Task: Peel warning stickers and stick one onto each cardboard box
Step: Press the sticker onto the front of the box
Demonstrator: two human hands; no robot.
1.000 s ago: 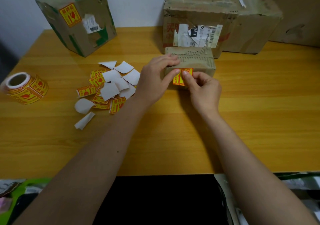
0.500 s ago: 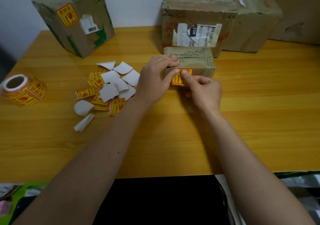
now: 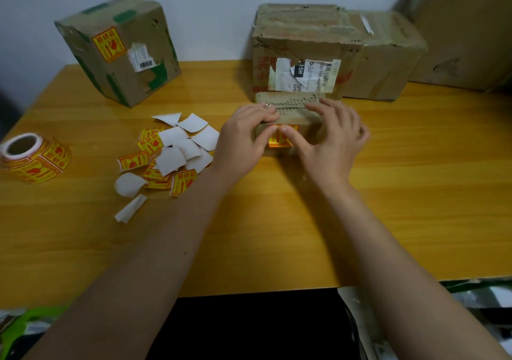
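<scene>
A small flat cardboard box point(image 3: 291, 103) lies mid-table with a yellow and red warning sticker point(image 3: 278, 140) on its front face. My left hand point(image 3: 243, 137) grips the box's left end, thumb on the sticker. My right hand point(image 3: 329, 140) wraps the right end, fingers over the top and thumb pressing the sticker. A pile of cut stickers and white backing papers point(image 3: 171, 151) lies to the left. The sticker roll point(image 3: 33, 157) sits at the far left.
A taped box bearing a sticker point(image 3: 119, 52) stands tilted at the back left. Behind the small box stands a torn-label box point(image 3: 302, 52), with another box point(image 3: 388, 54) to its right and a large one point(image 3: 465, 27) in the corner. Bare wooden table point(image 3: 415, 193) lies to the right.
My right hand has moved from below the sticker up onto the box's right end, fingers spread over its top. Both thumbs now meet on the sticker. The left hand stays put.
</scene>
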